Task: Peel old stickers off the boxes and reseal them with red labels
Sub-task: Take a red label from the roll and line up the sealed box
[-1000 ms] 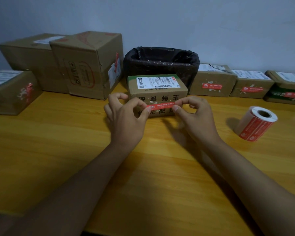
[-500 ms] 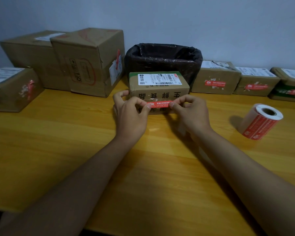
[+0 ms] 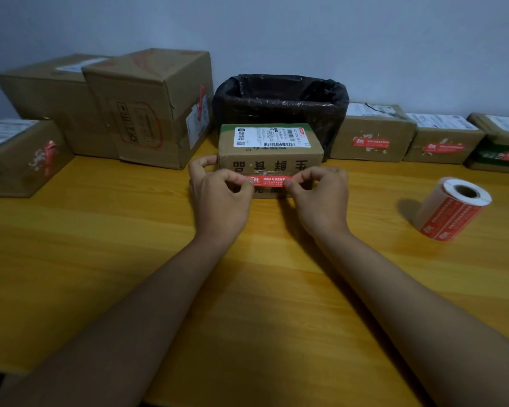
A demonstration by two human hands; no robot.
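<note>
Yellow-orange wood-grain table (image 3: 100, 259) fills the lower view; a plain pale grey-blue wall (image 3: 306, 33) closes off its far edge. Far left: low cardboard box (image 3: 18, 160), white shipping slip on top, torn red sticker on its near face. Behind and beside it, two tall cartons pushed together; the nearer tall carton (image 3: 147, 113) leans slightly, with a red strip and white slip on its right side. Centre back: bin (image 3: 279, 104) lined with a black plastic bag, against the wall; contents not visible from here. Just in front of the bin, the small box (image 3: 271, 151) being worked on sits on the table, white barcode label on top, black printed characters upside down on the near face. A red label (image 3: 269, 181) lies horizontally across that near face. Left hand (image 3: 218, 198) pinches the label's left end between thumb and forefinger, other fingers curled; one finger hooks round the box's left edge. Right hand (image 3: 321, 198) pinches the right end the same way. Whether the label is fully stuck down cannot be told. Right of the bin: a row of three low boxes (image 3: 373, 133) along the wall, each with a white slip on top and a red label on the near face. Near right: label roll (image 3: 453, 210), lying on its side, well apart from the hands.
</note>
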